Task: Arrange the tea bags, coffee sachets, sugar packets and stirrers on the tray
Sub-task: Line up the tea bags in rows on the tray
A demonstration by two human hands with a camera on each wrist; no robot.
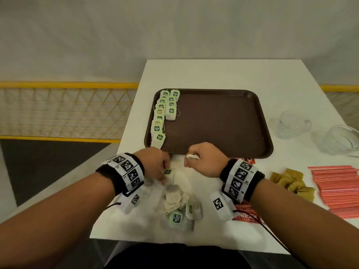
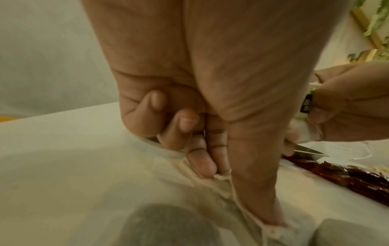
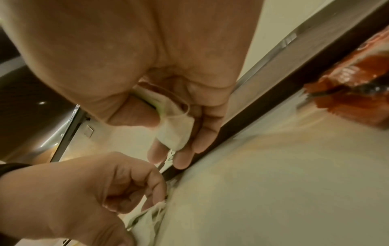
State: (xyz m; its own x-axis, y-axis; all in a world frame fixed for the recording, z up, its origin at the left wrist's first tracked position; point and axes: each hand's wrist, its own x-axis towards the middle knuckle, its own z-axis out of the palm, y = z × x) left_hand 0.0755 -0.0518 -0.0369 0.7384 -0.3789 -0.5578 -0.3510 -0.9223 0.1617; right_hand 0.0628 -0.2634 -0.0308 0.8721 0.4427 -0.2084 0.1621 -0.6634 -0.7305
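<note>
While my left hand (image 1: 157, 164) digs into the loose pile of tea bags (image 1: 175, 200) on the white surface (image 1: 213, 74), my right hand (image 1: 206, 160) hangs just over the near rim of the brown tray (image 1: 213, 121). Right wrist view shows it pretty clearly: thumb and curled fingers (image 3: 160, 149) pinching a single tea bag (image 3: 174, 131), paper pouch sticking out below the thumb. On the left side, thumb and forefinger are pinching the edge of another tea bag (image 2: 223, 176) still lying on the surface, the other fingers (image 2: 183, 123) curled in toward the palm.

On the tray, two rows of green-tagged tea bags (image 1: 164, 113) run along its left edge, overlapping each other; the outer row is longer than the inner one. Red coffee sachets (image 1: 245, 215) sit partly under my right wrist, with another peeking out at the tray's near right corner. Further right: brown sugar packets (image 1: 291, 181), then a stack of red stirrers (image 1: 338, 189). Two clear glass cups (image 1: 291, 123) stand beyond those, right of the tray.
</note>
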